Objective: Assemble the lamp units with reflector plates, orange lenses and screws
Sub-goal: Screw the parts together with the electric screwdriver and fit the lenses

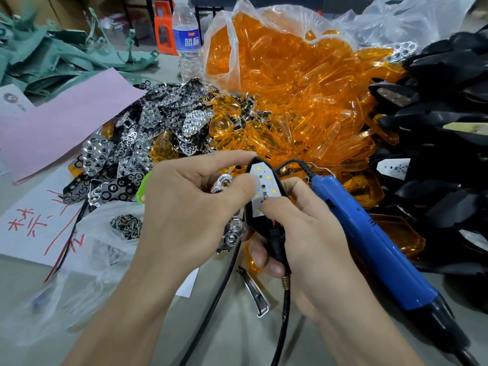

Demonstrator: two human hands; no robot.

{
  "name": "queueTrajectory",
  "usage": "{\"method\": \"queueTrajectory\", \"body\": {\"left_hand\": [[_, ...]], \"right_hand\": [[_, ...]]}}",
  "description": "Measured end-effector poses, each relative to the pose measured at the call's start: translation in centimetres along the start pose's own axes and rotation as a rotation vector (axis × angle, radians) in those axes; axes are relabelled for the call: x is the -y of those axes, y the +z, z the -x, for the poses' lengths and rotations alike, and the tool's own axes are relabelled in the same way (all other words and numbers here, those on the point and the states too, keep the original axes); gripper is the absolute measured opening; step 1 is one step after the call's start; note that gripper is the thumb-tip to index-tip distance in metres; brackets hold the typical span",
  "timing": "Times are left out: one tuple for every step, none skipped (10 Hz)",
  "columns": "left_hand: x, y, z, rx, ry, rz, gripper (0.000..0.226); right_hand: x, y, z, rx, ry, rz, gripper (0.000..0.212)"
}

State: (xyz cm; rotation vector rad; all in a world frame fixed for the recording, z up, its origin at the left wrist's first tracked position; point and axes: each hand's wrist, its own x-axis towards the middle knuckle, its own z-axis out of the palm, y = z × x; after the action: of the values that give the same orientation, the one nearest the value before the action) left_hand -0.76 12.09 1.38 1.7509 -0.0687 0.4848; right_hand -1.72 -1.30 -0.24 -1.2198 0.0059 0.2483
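Presently my right hand [298,233] grips the lamp unit [264,186], tip toward the bench's [245,344] far edge; left hand [190,204] pinches a reflector plate [223,182] alongside.

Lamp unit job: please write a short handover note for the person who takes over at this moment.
Left hand holds a plate beside the unit.
Right hand grips the unit, its board bare.
Plate pile, lens pile, bagged screws and screwdriver lie around.
Done: nothing fitted on this unit yet.
Left: plate, lens, screws.
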Motion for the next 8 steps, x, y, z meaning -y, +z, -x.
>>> {"method": "queueTrajectory", "body": {"left_hand": [[0.0,-0.06,-0.31,0.034,0.042,-0.019,0.017],[-0.02,-0.45,-0.2,0.034,0.022,-0.053,0.028],[0.1,-0.49,-0.17,0.04,0.022,-0.066,0.029],[0.08,-0.43,-0.11,0.043,-0.004,-0.067,0.028],[0.12,-0.34,-0.08,0.044,-0.006,-0.058,0.026],[0.2,-0.38,-0.2,0.053,-0.026,-0.05,0.025],[0.35,-0.43,-0.35,0.079,-0.082,-0.003,0.026],[0.4,-0.4,-0.45,0.12,-0.175,0.11,0.021]], "right_hand": [[0.05,0.14,-0.08,0.007,-0.008,-0.001,0.023],[0.07,0.1,-0.12,-0.003,-0.011,-0.006,0.027],[0.06,0.07,-0.1,0.005,-0.012,-0.009,0.028],[0.05,-0.06,-0.07,0.003,-0.023,-0.002,0.021],[-0.08,-0.18,-0.12,0.0,-0.015,0.012,0.012],[-0.12,-0.25,-0.18,-0.01,-0.011,0.016,0.01],[-0.05,-0.21,-0.25,-0.015,-0.007,0.02,0.009],[0.05,-0.13,-0.23,-0.016,-0.002,0.014,0.009]]}}
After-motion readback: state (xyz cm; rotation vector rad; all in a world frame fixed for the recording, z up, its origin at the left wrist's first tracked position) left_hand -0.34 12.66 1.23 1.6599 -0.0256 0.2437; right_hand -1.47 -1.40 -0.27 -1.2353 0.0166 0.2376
